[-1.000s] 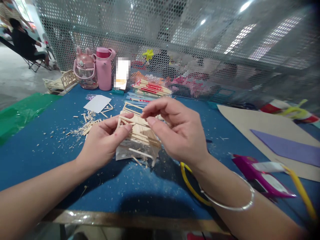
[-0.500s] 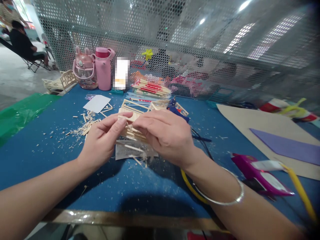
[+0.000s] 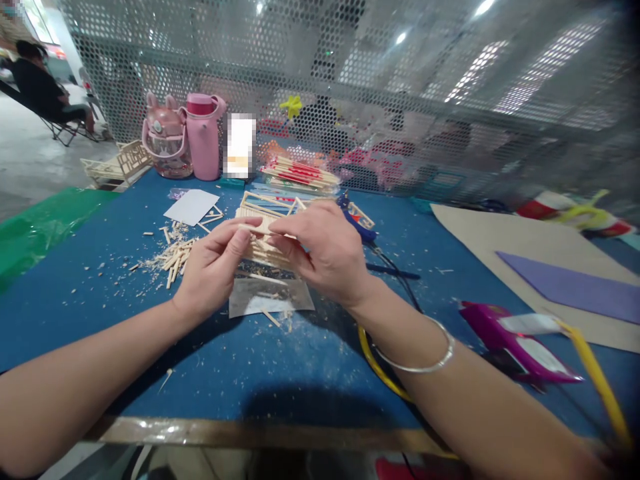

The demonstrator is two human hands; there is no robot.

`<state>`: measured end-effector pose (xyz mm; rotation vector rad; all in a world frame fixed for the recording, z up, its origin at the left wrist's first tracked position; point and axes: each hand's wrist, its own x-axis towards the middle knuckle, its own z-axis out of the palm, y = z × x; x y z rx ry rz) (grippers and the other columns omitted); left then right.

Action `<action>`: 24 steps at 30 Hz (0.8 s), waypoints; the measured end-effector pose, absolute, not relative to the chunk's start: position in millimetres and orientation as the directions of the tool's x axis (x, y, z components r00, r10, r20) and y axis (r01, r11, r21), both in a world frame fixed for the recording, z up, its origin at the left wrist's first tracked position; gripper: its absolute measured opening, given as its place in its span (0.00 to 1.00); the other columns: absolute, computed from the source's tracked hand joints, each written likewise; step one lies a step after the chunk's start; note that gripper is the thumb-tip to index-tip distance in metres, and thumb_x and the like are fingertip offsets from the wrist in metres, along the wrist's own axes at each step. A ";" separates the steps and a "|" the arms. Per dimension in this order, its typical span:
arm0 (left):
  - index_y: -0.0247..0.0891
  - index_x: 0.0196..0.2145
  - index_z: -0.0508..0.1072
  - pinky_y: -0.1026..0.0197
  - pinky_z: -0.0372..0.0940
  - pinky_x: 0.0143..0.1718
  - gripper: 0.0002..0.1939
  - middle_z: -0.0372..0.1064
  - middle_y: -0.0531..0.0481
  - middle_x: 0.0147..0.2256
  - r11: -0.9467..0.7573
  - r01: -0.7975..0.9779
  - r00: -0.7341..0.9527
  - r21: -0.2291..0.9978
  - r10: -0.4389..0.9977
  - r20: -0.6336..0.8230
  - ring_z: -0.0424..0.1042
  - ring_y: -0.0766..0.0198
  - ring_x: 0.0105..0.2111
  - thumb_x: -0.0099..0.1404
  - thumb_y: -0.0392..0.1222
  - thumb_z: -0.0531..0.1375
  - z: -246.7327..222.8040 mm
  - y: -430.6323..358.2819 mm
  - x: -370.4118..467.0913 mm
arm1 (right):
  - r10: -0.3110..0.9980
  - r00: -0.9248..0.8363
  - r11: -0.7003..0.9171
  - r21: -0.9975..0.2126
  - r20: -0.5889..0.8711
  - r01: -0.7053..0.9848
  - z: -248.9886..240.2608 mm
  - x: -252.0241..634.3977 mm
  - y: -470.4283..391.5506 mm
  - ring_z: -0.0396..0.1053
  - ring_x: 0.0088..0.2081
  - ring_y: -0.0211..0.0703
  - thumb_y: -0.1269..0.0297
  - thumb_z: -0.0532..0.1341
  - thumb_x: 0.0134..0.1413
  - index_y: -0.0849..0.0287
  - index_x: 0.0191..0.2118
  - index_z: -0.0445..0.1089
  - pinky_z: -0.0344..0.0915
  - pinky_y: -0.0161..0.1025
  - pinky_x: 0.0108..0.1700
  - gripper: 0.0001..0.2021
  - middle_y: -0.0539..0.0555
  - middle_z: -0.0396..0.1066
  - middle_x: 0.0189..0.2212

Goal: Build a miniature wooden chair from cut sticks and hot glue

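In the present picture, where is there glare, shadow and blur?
Head view: bright patches across the perforated panel and on the table's front edge; head view, low centre: dark shadow on the blue tabletop; head view, right: the magenta packet looks soft.

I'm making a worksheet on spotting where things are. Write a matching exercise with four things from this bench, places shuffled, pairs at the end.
Things
1. Left hand
2. Bracelet
3. Purple sheet
4. Pink flask

Places or states
A. Lying on the tan sheet
B. Upright, beside the rabbit-eared bottle
C. Pinching a thin stick
D. Around the right arm

Pairs: 1-C, 2-D, 3-A, 4-B
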<state>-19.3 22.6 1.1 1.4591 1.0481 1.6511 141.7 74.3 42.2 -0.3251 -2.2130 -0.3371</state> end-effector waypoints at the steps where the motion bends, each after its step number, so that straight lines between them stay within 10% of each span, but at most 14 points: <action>1: 0.42 0.38 0.77 0.54 0.61 0.52 0.15 0.73 0.46 0.45 -0.424 -0.009 -0.126 0.906 0.899 0.420 0.67 0.57 0.51 0.65 0.51 0.55 0.5 23.3 -19.7 | 0.165 -0.591 0.937 0.062 0.790 0.343 42.7 142.5 74.8 0.70 0.34 0.37 0.65 0.56 0.59 0.57 0.38 0.69 0.59 0.38 0.41 0.06 0.51 0.75 0.31; 6: 0.40 0.36 0.76 0.50 0.60 0.54 0.15 0.72 0.44 0.46 -0.356 0.026 -0.130 0.934 0.926 0.356 0.65 0.54 0.52 0.63 0.52 0.56 5.2 16.3 -25.4 | 0.432 -0.572 0.902 -0.339 0.697 0.267 50.0 150.4 74.1 0.68 0.29 0.34 0.65 0.55 0.57 0.60 0.40 0.67 0.63 0.34 0.34 0.08 0.50 0.71 0.29; 13: 0.40 0.35 0.73 0.49 0.60 0.53 0.07 0.66 0.43 0.52 -0.265 0.051 -0.014 0.963 0.964 0.266 0.62 0.52 0.55 0.55 0.40 0.63 12.4 7.9 -38.3 | 0.570 -0.630 0.778 -0.593 0.528 0.207 58.6 162.6 78.1 0.68 0.29 0.34 0.65 0.53 0.59 0.60 0.37 0.67 0.64 0.34 0.34 0.07 0.49 0.70 0.26; 18: 0.40 0.40 0.73 0.48 0.60 0.52 0.11 0.69 0.44 0.47 -0.276 0.244 -0.063 0.930 0.952 0.299 0.66 0.52 0.49 0.61 0.46 0.58 16.6 11.0 -46.5 | 0.598 -0.548 0.796 -0.515 0.585 0.319 71.7 174.2 72.4 0.67 0.30 0.34 0.65 0.56 0.58 0.59 0.32 0.68 0.64 0.34 0.34 0.07 0.49 0.71 0.27; 24: 0.42 0.43 0.75 0.42 0.53 0.58 0.15 0.64 0.43 0.55 -0.526 0.637 0.419 0.564 0.850 0.319 0.59 0.48 0.57 0.58 0.49 0.61 16.8 15.0 -50.7 | 0.613 -0.584 0.786 -0.336 0.533 0.518 82.3 189.5 73.7 0.66 0.27 0.35 0.65 0.56 0.57 0.57 0.29 0.71 0.61 0.35 0.31 0.08 0.48 0.72 0.25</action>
